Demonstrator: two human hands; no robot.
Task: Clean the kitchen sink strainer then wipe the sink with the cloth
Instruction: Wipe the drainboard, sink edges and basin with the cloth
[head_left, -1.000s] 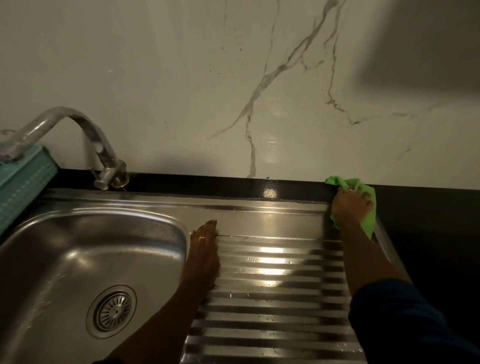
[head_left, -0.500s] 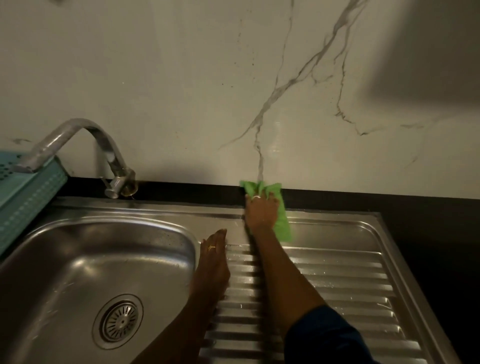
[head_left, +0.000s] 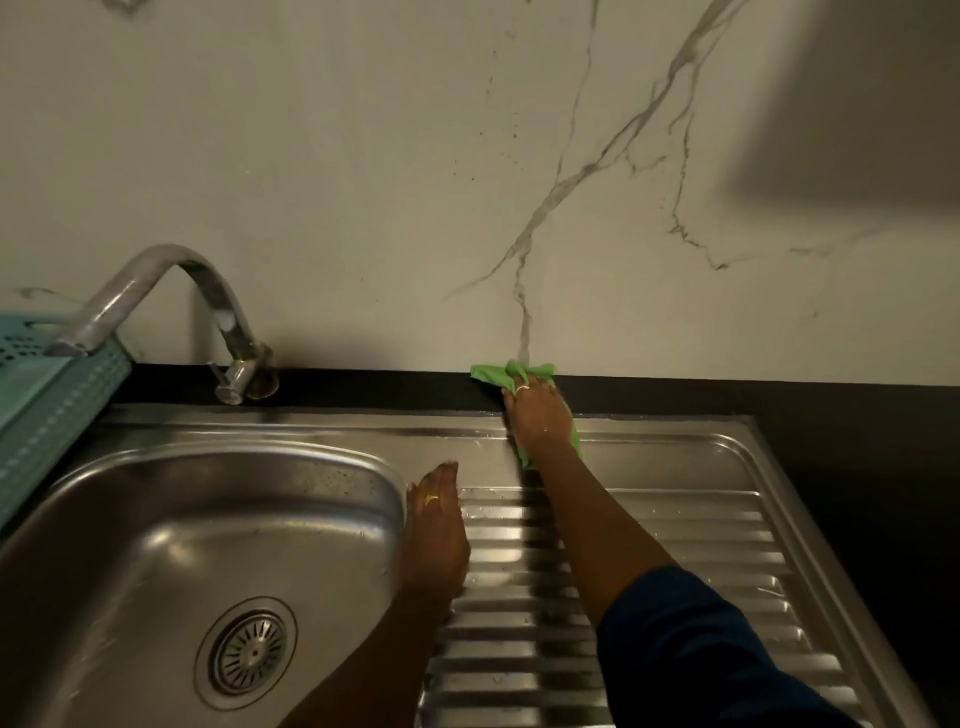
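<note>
- The right hand (head_left: 537, 418) presses flat on the green cloth (head_left: 491, 375), its fingers (head_left: 522, 391) spread over it and pinning it down rather than curled around it
- The cloth lies at the back of the sink (head_left: 311, 431), partly on the steel rim and partly on the black counter (head_left: 779, 397), with its far edge touching the foot of the marble wall (head_left: 363, 182)
- The left hand (head_left: 434, 535) rests palm down on the ridge between the bowl and the ribbed draining board (head_left: 675, 545); its fingers (head_left: 441, 475) lie straight and loose, holding nothing
- The strainer (head_left: 248, 652) sits in the drain at the bottom of the bowl, well apart from both hands
- The tap (head_left: 197, 301) arches over the bowl's back left corner, beside a teal basket (head_left: 47, 405)
</note>
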